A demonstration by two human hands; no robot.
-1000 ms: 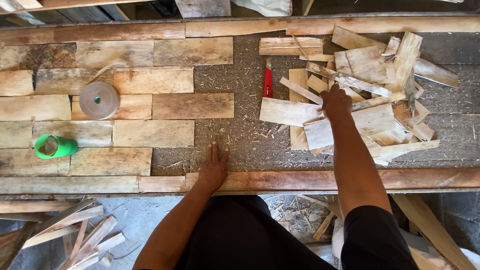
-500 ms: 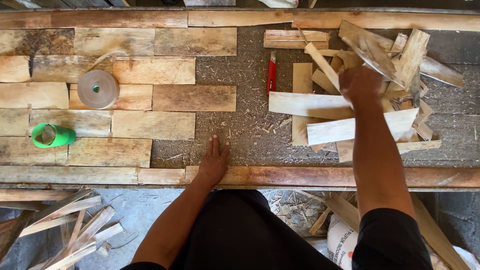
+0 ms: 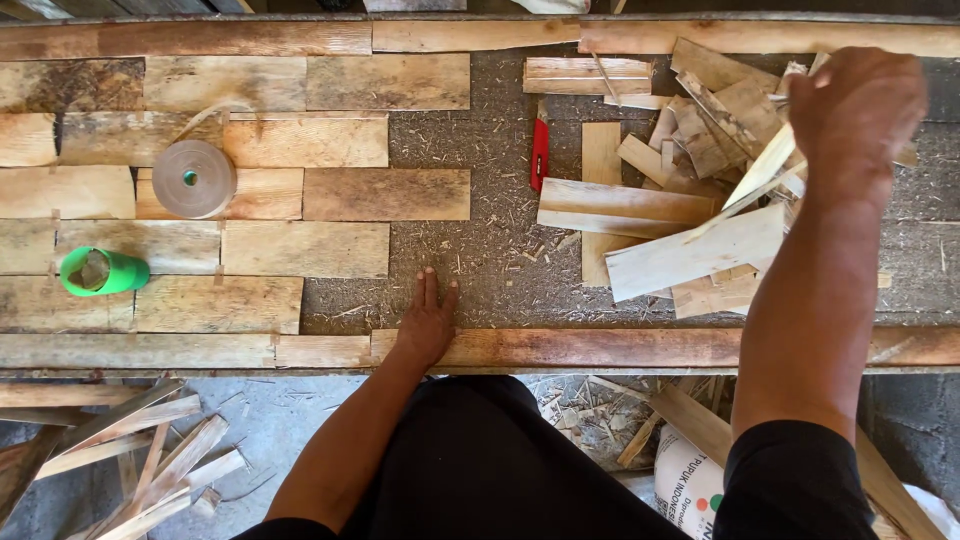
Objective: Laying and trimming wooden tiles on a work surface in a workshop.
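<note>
the right hand [image 3: 855, 105] is raised over the heap of wood offcuts [image 3: 690, 190] at the right of the bench, its fingers curled around a thin pale strip of wood [image 3: 762, 168] that slants down toward the heap. the back of the hand hides the fingertips, but the strip runs straight into the fist, so it reads as closed on that strip. the strip's lower end is among the other scraps; i cannot tell whether it touches them.

the left hand [image 3: 428, 318] lies flat and open, palm down, on the sawdust-covered board, fingers together, its heel over the long front rail [image 3: 640, 347]. it holds nothing.

just left of the heap a small red tool [image 3: 540, 155] lies on the sawdust. further left, flat wooden blocks [image 3: 260, 195] are laid edge to edge in staggered rows, like brickwork, covering the left part of the board. a roll of brown tape [image 3: 193, 179] and a green cup [image 3: 100, 271] rest on them.

judging by this, roughly the left half of the board is covered; the bare, dusty stretch from the middle to the heap remains unfilled, and plenty of offcuts are left to draw from.
</note>
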